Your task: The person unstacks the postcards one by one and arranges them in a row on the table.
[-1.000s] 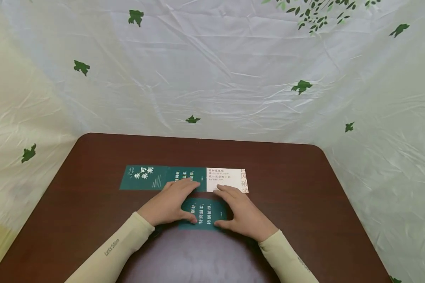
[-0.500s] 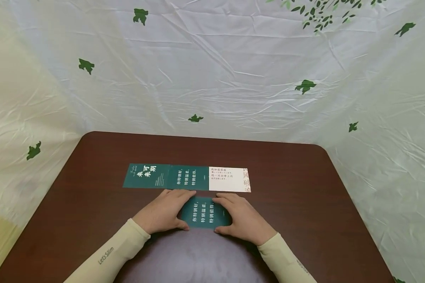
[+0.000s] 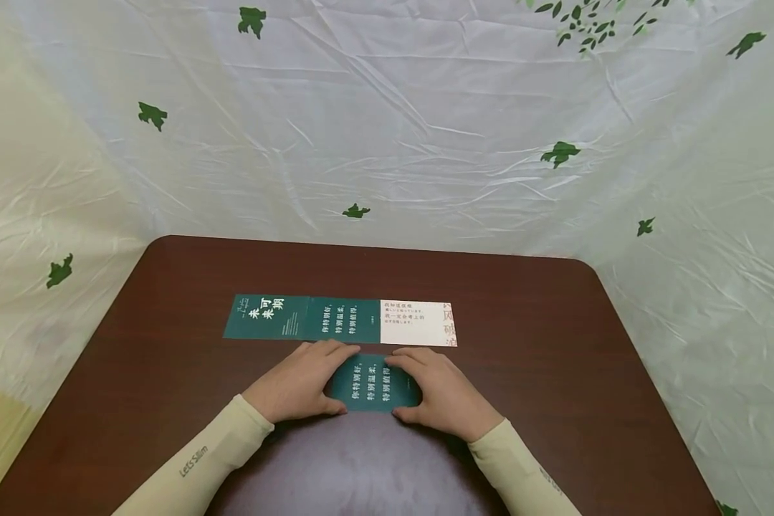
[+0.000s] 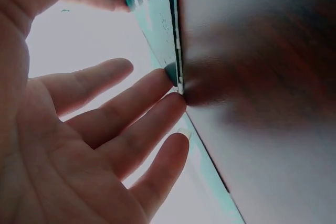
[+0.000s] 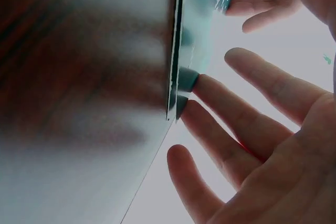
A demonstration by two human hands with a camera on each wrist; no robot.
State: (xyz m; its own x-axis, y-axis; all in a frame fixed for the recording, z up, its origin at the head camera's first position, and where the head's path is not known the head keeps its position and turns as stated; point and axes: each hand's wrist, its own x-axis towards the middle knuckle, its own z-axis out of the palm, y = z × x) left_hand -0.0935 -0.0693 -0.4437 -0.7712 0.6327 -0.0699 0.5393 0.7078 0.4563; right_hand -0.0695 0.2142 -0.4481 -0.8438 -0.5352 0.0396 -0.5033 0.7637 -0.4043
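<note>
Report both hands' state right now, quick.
Left hand: open, fingertips at the left end of the near green card.
Right hand: open, fingertips at the same card's right end.

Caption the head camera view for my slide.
Left hand and right hand flank a green card before a row of cards on a brown table.

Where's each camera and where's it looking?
Head: head-worn, facing forward and down; near green card, left-hand grip, right-hand grip, sleeves show.
Left wrist: wrist-worn, facing the card's edge; left palm and fingers show.
Right wrist: wrist-worn, facing the opposite edge; right palm and fingers show.
Wrist views share the card and opposite grip's fingers.
</note>
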